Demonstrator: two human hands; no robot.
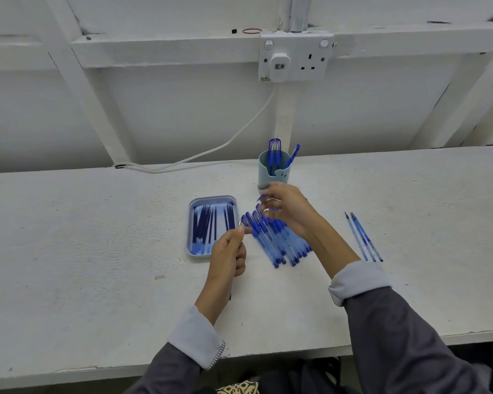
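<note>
My left hand (228,257) sits low over the worktop (97,251), thumb and forefinger pinched on a thin refill (240,223). Its pale tip pokes out above my fingers, just beside the right edge of the tray (211,197) and touching the nearest cap of the heap of blue pens (279,245). The rest of that hand's fingers are curled in.

My right hand (286,207) hovers over the far end of the heap, fingers bent and spread. Bits of blue show between them, but the hand is blurred — I cannot tell whether I am gripping a pen or only touching one.

The heap lies fanned between my two hands, caps pointing away from me and to the left. The tray, left of it, holds a row of dark blue spare refills (204,226) lying lengthwise. Behind my right hand stands a pale teal pen cup (268,172) with a few capped pens (274,150) upright in it. Well to the right, a few loose pens (363,237) lie side by side — apart from the heap.

On the wall, a double socket (310,56) carries a white plug (279,66); its cable (239,137) drops to the back of the worktop.
</note>
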